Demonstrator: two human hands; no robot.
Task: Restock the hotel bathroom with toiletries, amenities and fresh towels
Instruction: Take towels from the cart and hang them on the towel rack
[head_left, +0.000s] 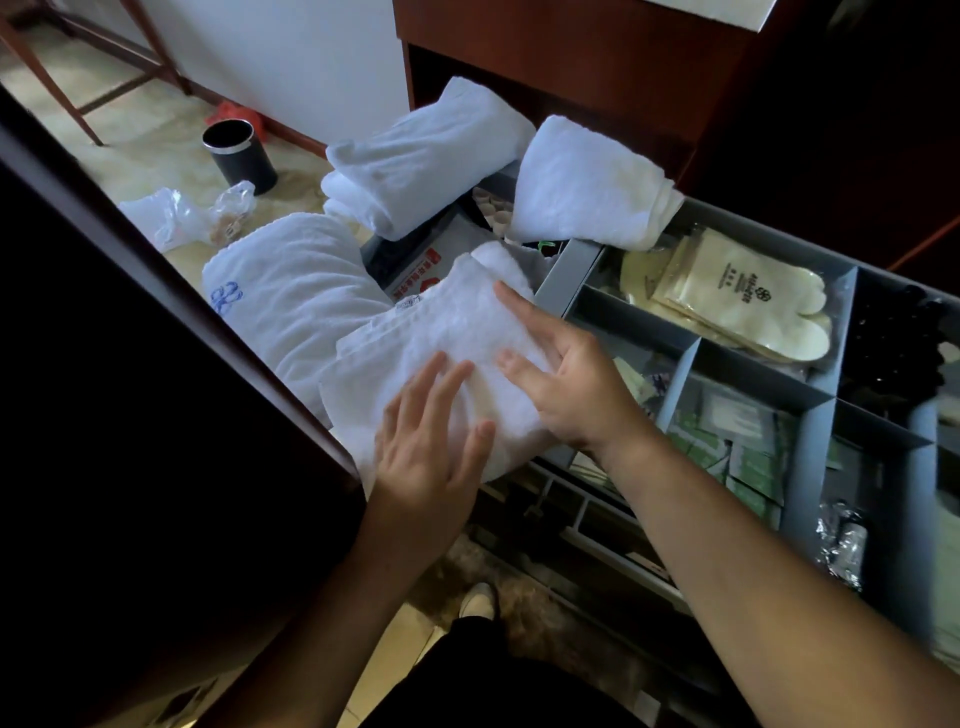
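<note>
Grey tray (567, 278), folded towel (415, 338) — under flat fingers (519, 307)

The folded towel (447, 332) is white, waffle-textured; the rolled towel (291, 301) carries a blue emblem. In the grey tray (566, 280): cream slipper packets (737, 301) printed dark, green-and-white sachets (748, 462), and at its right edge black items (893, 343), perhaps speckled.

Under my left hand (431, 441) and right hand (566, 384) the towel (457, 322) is white terry cloth, nubbly and matt. Beyond my fingertips a folded towel (426, 156) and a 2nd folded towel (582, 182) show the same soft pile. Right of my right hand the divider tray (691, 358) is smooth matt grey, the slippers (743, 301) lie in glossy clear plastic, and a crinkled foil wrapper (841, 540) shines silver. The cabinet (571, 62) beyond is polished reddish wood.
</note>
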